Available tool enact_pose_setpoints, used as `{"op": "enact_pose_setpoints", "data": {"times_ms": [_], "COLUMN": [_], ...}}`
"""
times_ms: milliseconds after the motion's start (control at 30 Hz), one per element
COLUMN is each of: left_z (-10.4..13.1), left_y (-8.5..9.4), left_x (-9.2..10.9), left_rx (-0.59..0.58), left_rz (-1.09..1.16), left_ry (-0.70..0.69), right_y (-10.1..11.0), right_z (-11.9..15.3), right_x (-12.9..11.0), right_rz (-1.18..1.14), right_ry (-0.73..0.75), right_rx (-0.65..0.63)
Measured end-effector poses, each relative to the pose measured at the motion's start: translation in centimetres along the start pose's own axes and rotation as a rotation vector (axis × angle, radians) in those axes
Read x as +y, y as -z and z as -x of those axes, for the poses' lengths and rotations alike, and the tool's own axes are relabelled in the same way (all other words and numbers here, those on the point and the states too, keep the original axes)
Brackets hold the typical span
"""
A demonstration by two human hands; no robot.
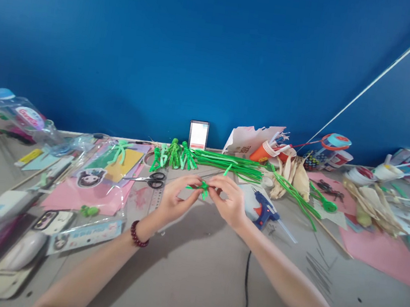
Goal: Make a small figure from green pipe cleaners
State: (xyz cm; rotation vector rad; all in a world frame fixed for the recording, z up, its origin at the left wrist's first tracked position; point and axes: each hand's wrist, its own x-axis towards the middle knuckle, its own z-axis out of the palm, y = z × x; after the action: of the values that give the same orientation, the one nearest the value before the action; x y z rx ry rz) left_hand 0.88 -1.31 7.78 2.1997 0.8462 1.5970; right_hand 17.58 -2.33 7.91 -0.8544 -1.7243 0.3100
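A small green pipe-cleaner piece (pixel 204 189) with several short ends is held above the middle of the table. My left hand (pixel 179 195) pinches its left side, and my right hand (pixel 229 200) pinches its right side. One light green end sticks up by the right fingers. Just behind my hands lies a bundle of long green pipe cleaners (pixel 230 164), with several twisted green pieces (pixel 175 154) to its left. Black-handled scissors (pixel 155 180) rest left of my left hand. A blue glue gun (pixel 266 210) lies right of my right hand.
A phone (pixel 198 135) stands against the blue wall. Orange cups (pixel 262 152), dried husks (pixel 300 179) and pink paper (pixel 385 255) are on the right. At the left are a plastic bottle (pixel 27 113), bagged coloured sheets (pixel 84 200) and a white mouse (pixel 28 249). A black cable (pixel 247 281) crosses the front edge.
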Motion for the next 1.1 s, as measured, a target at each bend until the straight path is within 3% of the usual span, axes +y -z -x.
{"op": "enact_pose_setpoints", "data": {"times_ms": [400, 833, 1100], "left_z": [-0.08, 0.44, -0.07], "left_y": [-0.56, -0.88, -0.54], "left_x": [0.3, -0.29, -0.23], "left_rx": [0.003, -0.037, -0.055], "left_rz": [0.087, 0.108, 0.121], "left_ry": [0.143, 0.268, 0.221], "right_y": [-0.12, -0.42, -0.53], "right_z": [0.02, -0.13, 0.4], "right_x": [0.08, 0.22, 0.62], "right_rz": [0.317, 0.182, 0.123], "right_ry": [0.195, 0.08, 0.026], "right_rx": [0.082, 0.063, -0.041]}}
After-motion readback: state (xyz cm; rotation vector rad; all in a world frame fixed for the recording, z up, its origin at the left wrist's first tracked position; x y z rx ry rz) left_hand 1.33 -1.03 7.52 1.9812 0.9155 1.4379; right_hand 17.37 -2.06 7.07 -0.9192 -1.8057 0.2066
